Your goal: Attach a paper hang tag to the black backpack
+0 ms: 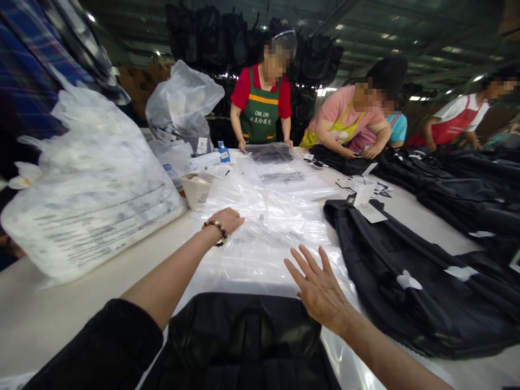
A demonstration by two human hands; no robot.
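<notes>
My left hand (228, 221), with a beaded bracelet at the wrist, is closed on the clear plastic bag (260, 246) near its far left side; the fingertips are partly hidden. My right hand (319, 287) is open, its fingers spread over the right part of the plastic. Whether it touches the film I cannot tell. Close to me, a black backpack (247, 346) lies on the plastic, below and between both hands. Another black backpack (406, 271) with white wrapping on its straps and paper tags (368, 203) lies right of my right hand.
A large filled white plastic sack (93, 211) stands on the table (24, 319) at left. Behind the clear bags stands a person in a green apron (262, 111). More people work at back right beside heaped black bags (467, 184). Labels and a blue box (223, 153) lie farther back.
</notes>
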